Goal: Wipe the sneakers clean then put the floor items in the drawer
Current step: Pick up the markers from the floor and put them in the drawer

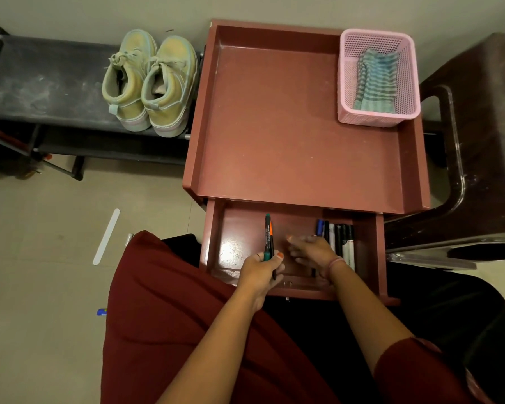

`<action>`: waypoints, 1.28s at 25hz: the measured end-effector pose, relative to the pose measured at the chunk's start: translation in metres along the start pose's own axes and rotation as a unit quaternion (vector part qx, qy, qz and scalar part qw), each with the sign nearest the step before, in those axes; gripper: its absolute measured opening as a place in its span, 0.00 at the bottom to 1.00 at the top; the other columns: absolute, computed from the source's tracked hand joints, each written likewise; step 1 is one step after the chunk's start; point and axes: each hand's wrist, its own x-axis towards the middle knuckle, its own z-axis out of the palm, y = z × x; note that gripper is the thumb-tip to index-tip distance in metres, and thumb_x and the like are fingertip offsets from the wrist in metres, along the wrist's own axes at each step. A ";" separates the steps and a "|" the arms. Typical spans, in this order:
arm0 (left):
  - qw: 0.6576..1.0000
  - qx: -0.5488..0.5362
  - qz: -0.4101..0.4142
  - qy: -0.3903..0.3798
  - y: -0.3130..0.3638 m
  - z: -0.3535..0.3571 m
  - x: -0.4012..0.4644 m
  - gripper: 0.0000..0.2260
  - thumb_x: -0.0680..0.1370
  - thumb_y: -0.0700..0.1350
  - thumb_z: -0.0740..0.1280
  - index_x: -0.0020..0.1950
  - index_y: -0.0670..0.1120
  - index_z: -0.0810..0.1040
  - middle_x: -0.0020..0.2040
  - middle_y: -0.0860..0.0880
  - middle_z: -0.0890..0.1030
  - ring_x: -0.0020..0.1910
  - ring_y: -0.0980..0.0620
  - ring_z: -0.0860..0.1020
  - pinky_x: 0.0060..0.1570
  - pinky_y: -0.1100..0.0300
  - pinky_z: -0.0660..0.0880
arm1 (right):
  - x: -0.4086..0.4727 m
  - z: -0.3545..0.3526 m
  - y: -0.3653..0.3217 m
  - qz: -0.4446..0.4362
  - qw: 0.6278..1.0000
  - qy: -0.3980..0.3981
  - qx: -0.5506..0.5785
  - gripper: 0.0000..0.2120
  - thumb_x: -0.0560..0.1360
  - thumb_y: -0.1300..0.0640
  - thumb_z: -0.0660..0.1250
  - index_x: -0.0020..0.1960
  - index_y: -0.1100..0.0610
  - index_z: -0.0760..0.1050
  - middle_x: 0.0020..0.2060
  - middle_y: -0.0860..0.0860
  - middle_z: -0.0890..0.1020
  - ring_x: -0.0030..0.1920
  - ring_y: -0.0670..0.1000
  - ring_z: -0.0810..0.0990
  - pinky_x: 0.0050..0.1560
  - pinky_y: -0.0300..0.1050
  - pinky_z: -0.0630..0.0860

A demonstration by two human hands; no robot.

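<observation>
Sneakers (149, 83) are set as a pair on the dark rack (41, 83) at left, while a white stick (106, 237) and a small blue item (102, 312) are left on the floor. Two pens (268, 237) are gripped by the left hand (261, 272) over the open drawer (292, 290); the right hand (311, 250) is held flat, fingers loose, beside the markers (337, 242). If dropped loosely, the pens could roll, and the floor pieces could be forgotten.

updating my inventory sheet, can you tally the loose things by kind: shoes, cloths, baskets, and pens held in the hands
sneakers: 2
striped cloth: 1
pink basket: 1
pens held in the left hand: 2
total: 6
The markers lying in the drawer beside the right hand are left out: they overlap too much to count.
</observation>
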 end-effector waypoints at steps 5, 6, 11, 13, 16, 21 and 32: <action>0.999 0.012 -0.017 -0.028 -0.001 0.003 -0.003 0.06 0.80 0.43 0.65 0.54 0.42 0.76 0.51 0.46 0.79 0.48 0.52 0.80 0.49 0.57 0.78 | -0.027 0.012 -0.010 0.017 0.964 -0.249 0.093 0.24 0.71 0.52 0.70 0.62 0.64 0.75 0.53 0.57 0.81 0.52 0.52 0.78 0.52 0.46 0.77; 1.000 0.012 -0.017 -0.016 0.000 0.003 -0.003 0.06 0.81 0.44 0.64 0.53 0.43 0.76 0.52 0.46 0.79 0.50 0.51 0.79 0.49 0.57 0.78 | -0.026 0.012 -0.012 0.020 0.967 -0.232 0.107 0.22 0.70 0.53 0.71 0.60 0.64 0.76 0.52 0.55 0.81 0.50 0.51 0.78 0.49 0.45 0.78; 0.998 0.010 0.017 0.065 0.002 -0.002 0.001 0.08 0.82 0.46 0.60 0.56 0.44 0.74 0.50 0.47 0.74 0.54 0.49 0.74 0.48 0.56 0.77 | 0.000 0.003 -0.010 0.006 0.991 0.054 0.126 0.06 0.75 0.60 0.69 0.41 0.57 0.73 0.41 0.53 0.79 0.38 0.48 0.78 0.31 0.38 0.80; 0.997 0.015 0.018 0.070 0.003 -0.003 -0.001 0.09 0.82 0.45 0.59 0.56 0.42 0.75 0.44 0.48 0.72 0.47 0.51 0.74 0.46 0.57 0.78 | 0.020 -0.006 -0.002 -0.021 0.983 0.165 -0.074 0.10 0.74 0.59 0.70 0.38 0.58 0.72 0.42 0.60 0.80 0.37 0.55 0.80 0.32 0.44 0.81; 0.996 0.032 0.005 0.088 0.006 0.001 -0.001 0.10 0.82 0.44 0.59 0.56 0.41 0.77 0.38 0.48 0.68 0.35 0.54 0.70 0.45 0.56 0.80 | 0.032 -0.010 0.008 -0.056 0.901 0.218 -0.371 0.13 0.73 0.55 0.71 0.51 0.63 0.77 0.49 0.61 0.81 0.50 0.61 0.80 0.47 0.47 0.76; 0.994 -0.015 -0.012 0.104 0.010 0.002 -0.002 0.16 0.81 0.44 0.51 0.54 0.41 0.77 0.37 0.48 0.66 0.33 0.54 0.66 0.39 0.56 0.78 | 0.037 -0.010 0.014 -0.041 0.887 0.238 -0.393 0.22 0.72 0.56 0.73 0.60 0.65 0.70 0.56 0.63 0.78 0.56 0.63 0.78 0.52 0.54 0.76; 0.994 0.100 0.014 0.029 0.003 0.003 0.000 0.08 0.80 0.35 0.60 0.46 0.44 0.76 0.38 0.50 0.74 0.37 0.56 0.73 0.47 0.61 0.77 | -0.030 0.010 -0.018 0.045 0.993 -0.106 0.028 0.18 0.70 0.44 0.72 0.51 0.57 0.81 0.44 0.49 0.85 0.37 0.43 0.79 0.30 0.34 0.72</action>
